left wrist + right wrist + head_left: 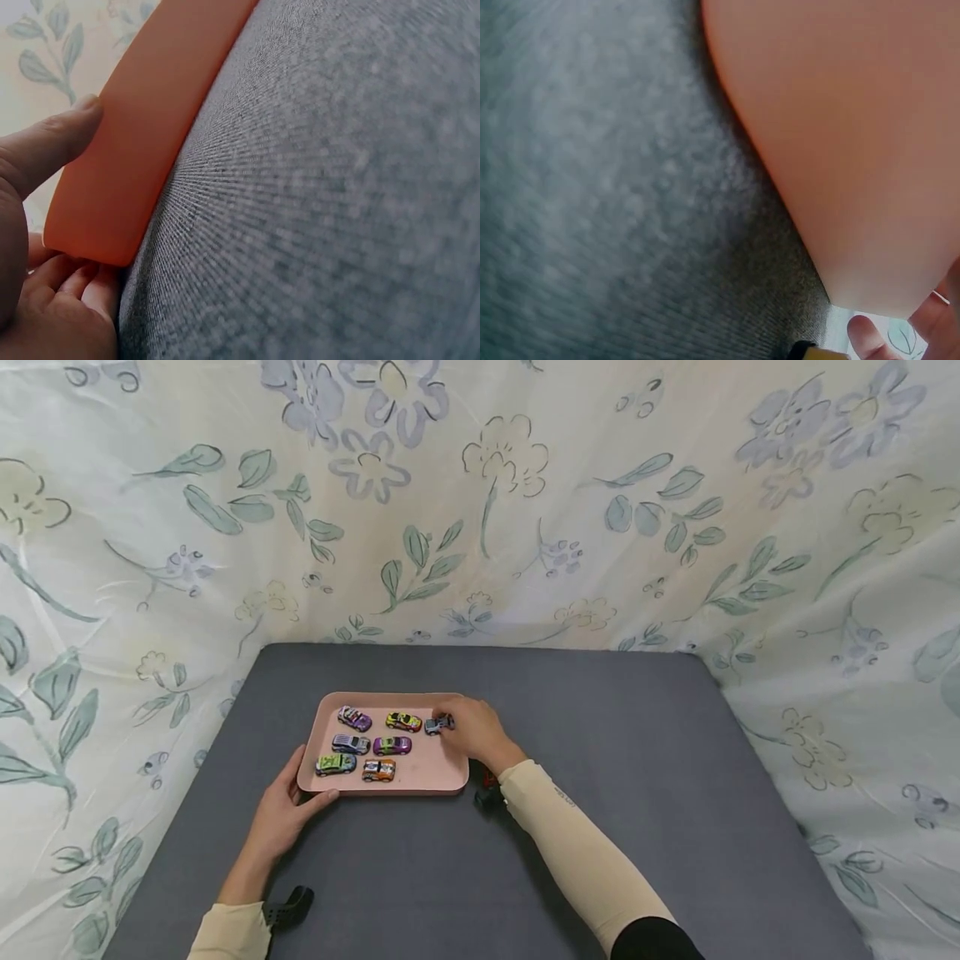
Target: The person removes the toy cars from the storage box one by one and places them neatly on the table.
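Note:
A pink rectangular tray (pixel 427 783) lies on the grey table with several small toy cars in it. My left hand (pixel 279 817) grips its near left corner, thumb along the front wall and fingers at the left side. In the left wrist view, the thumb (pixel 56 142) presses the tray's orange-looking wall (pixel 142 127). Over the tray's far right part, my right hand (pixel 477 731) pinches a grey-blue toy car (pixel 437 725). Beside that car sits a yellow toy car (pixel 403 722). The right wrist view shows mostly the tray's outer wall (pixel 855 150), with fingertips (pixel 864 334) at the lower right.
Also in the tray are a purple-and-white car (pixel 354 718), a silver-blue one (pixel 350 743), a purple one (pixel 392 745), a green one (pixel 335 764) and an orange one (pixel 378 770). A floral cloth (pixel 510 585) hangs behind the grey table (pixel 600 735).

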Demonstrator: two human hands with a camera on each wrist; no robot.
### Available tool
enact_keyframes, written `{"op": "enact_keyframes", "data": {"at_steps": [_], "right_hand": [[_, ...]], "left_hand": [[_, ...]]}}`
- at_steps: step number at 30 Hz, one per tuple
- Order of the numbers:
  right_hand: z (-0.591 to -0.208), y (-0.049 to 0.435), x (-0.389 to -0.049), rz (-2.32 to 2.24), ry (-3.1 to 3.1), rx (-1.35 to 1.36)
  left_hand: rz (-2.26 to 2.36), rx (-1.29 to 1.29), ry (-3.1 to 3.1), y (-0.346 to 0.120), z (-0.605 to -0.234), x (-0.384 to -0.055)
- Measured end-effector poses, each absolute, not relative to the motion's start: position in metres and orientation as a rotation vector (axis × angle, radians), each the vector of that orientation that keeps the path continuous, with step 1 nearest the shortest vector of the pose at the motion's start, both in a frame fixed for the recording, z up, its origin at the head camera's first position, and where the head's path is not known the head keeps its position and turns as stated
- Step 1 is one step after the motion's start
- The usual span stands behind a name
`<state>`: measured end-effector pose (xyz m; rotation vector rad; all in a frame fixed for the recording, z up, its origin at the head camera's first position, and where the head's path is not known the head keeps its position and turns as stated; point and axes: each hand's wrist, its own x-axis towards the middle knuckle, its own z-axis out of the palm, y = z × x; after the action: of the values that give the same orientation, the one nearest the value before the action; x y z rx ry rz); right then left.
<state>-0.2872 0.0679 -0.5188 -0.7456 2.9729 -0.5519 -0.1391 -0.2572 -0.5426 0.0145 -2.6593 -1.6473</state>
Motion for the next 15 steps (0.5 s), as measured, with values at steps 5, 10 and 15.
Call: {"op": "enact_keyframes", "data": {"at_steps": [5, 10, 15], "right_hand": [[-0.5199, 0.0674, -0.2918, -0.569, 2.970, -0.762], [-0.5234, 0.0687, -0.2923, -0.602, 2.959, -0.789], [-0.5216, 0.0717, -0.2930, -0.661, 2.944, -0.825]], "left_hand": [[-1.682, 0.017, -2.636, -0.2564, -0.5425, -0.1424], [-1.705, 0.046, -2.629, -0.2571, -0.5424, -0.1421], [-1.723, 0.070, -2.637, -0.2574, -0.5410, -0.1440]]}}
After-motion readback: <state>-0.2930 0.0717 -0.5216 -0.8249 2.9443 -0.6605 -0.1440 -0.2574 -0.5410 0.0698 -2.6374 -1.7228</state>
